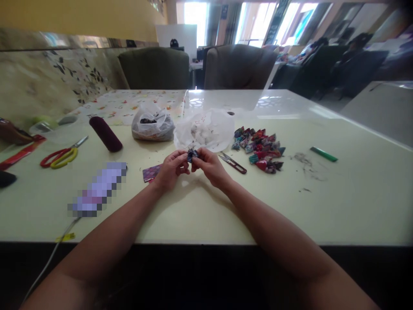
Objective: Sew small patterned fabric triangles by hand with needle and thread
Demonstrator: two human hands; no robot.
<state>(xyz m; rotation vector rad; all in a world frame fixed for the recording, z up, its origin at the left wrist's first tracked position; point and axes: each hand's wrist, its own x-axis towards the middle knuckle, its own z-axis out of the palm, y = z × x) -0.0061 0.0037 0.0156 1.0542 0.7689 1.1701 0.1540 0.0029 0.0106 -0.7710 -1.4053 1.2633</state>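
Both hands meet at the middle of the table, pinching a small dark blue patterned piece of fabric (192, 155) between the fingertips. My left hand (174, 168) is closed on its left side, and my right hand (209, 164) on its right. Beside my left wrist lies a purple patterned fabric piece (150, 173), partly covered. Just right of my right hand rest thread snips (235, 163). Behind the hands a white plastic bag (206, 133) lies spread, holding white fluffy stuffing. Farther right sit several small pointed bundles of colourful fabric (263, 148) in a group.
At left are red-and-yellow-handled scissors (63, 158), a dark purple cylinder (106, 134) and a blurred-out phone (100, 189) with a cable. A filled plastic bag (152, 127) stands behind. A green object (324, 154) and dark scraps (305, 161) lie right. Chairs (240, 66) stand beyond the table.
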